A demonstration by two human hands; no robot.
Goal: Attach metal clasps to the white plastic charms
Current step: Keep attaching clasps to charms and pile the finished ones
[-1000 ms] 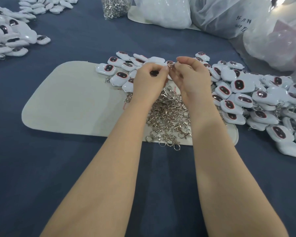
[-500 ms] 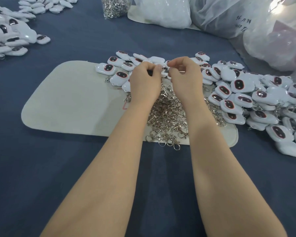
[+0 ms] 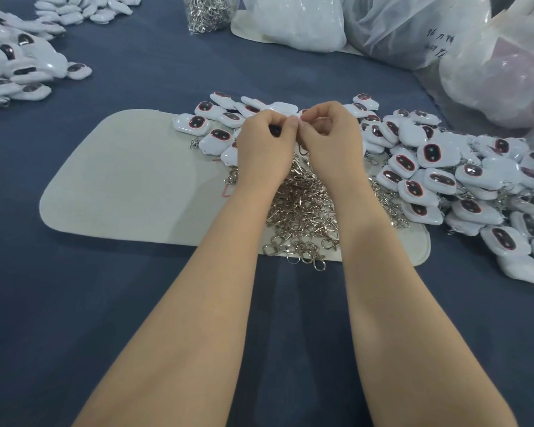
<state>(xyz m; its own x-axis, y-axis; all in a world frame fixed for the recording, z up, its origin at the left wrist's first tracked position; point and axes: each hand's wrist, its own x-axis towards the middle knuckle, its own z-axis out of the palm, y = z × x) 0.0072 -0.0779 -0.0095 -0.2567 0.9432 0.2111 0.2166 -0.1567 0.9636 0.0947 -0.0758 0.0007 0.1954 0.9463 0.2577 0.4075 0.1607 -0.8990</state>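
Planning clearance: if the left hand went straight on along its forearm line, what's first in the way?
Likely the white charms lying just beyond the left hand; its height above them is unclear.

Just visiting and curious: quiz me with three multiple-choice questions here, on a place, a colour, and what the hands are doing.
1. Where is the loose pile of metal clasps? A. on the pale mat; B. in a box; C. on a shelf.
2. What colour is the table cloth? A. red; B. dark blue; C. yellow.
3. What are the left hand and right hand doing? A. lying flat; B. holding a charm and a clasp together; C. waving.
Answers: 1 A: the pile sits on the mat between the forearms. 2 B: blue shows all round. 3 B: curled fingers meet over both parts.
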